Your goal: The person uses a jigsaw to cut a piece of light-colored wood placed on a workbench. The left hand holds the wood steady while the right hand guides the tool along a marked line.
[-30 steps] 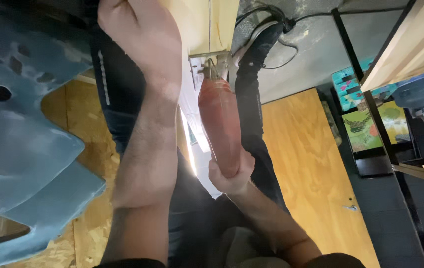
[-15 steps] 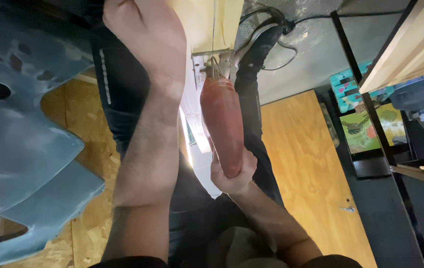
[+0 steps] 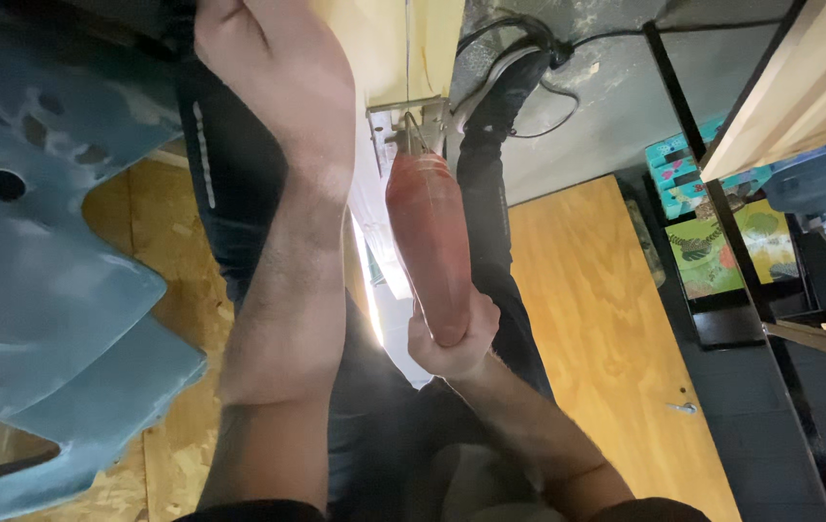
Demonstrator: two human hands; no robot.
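Cutting step in hand: right hand (image 3: 452, 338) grips the red saw (image 3: 429, 242), its blade end at the pale board (image 3: 384, 48) ahead. Left hand (image 3: 273, 77) presses flat on that board. Next move calls for a steady push along the cut line, in my judgement.

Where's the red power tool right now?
Head view, centre: the red power tool is gripped by the right hand, its tip at the pale wooden board under the left hand.

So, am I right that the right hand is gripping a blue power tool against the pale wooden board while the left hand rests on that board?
Not quite: the head view shows the power tool in the right hand is red, not blue. It meets the pale wooden board, where the left hand rests.
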